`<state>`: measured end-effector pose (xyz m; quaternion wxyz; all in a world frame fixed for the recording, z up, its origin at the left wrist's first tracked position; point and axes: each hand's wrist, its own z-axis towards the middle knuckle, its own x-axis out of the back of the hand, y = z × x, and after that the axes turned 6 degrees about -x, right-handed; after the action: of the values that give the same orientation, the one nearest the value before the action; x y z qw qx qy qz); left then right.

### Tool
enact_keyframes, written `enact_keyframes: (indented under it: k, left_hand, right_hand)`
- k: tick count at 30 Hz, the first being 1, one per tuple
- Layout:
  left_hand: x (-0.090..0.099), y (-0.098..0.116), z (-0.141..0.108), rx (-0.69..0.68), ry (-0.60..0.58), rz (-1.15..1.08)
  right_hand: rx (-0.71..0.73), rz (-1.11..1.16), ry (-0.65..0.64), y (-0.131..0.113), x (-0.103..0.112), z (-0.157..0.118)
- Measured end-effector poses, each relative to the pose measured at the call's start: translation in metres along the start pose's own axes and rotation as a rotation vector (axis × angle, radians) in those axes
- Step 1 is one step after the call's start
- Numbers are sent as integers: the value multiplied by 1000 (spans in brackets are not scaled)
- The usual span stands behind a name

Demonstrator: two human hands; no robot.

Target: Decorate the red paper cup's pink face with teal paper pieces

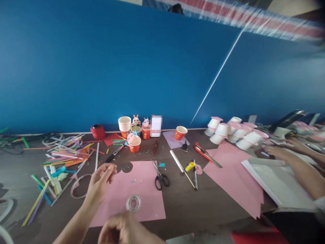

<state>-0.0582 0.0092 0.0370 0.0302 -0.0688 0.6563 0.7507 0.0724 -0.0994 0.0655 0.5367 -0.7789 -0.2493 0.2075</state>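
My left hand [101, 179] is raised over the left side of a pink paper sheet [149, 206], thumb and fingertips pinched together; anything between them is too small to make out. Low in the view, my right hand [124, 230] is blurred at the sheet's front edge, its fingers curled and partly hidden. A clear tape roll [133, 203] lies flat on the sheet just beyond my right hand. Black-handled scissors [159, 176] rest across the sheet's right edge. Behind the sheet, an orange paper cup [134, 144] carries a pink figure on its rim.
Colourful strips [68, 150] and a ring of tape [80, 186] lie to the left. At the right are a red cutter [203, 152], a yellow glue tube [190, 166], more pink paper [233, 176] and white cups [220, 132]. Another person's hands [276, 152] are at far right.
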Motion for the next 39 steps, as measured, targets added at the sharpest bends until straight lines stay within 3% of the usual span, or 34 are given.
enact_keyframes:
  k: [3, 6, 8, 12, 18, 27, 32, 36, 39]
  left_hand:
    - [14, -10, -13, 79, -134, 172]
    - [21, -15, -25, 144, -222, 233]
    - [21, -18, -31, 186, -269, 254]
    - [14, -23, -30, 190, -313, 298]
    - [-3, -23, 0, 94, -251, 346]
    - [-29, -31, 45, 29, -157, 294]
    - [-43, -34, 74, 6, -71, 178]
    - [-52, -32, 85, -17, -10, 119]
    - [-57, -31, 88, -38, 20, 120]
  right_hand:
    - [99, -349, 431, 15, 31, -11]
    - [120, -593, 647, 34, 53, -18]
    - [105, -683, 712, 46, 60, -18]
    - [121, -756, 675, 59, 56, -11]
    - [108, -798, 597, 60, 49, 3]
    - [105, -840, 653, 61, 55, 11]
    - [294, -832, 711, 25, 97, 24]
    - [403, -757, 881, -3, 155, 60]
    - [403, -743, 861, -10, 188, 92]
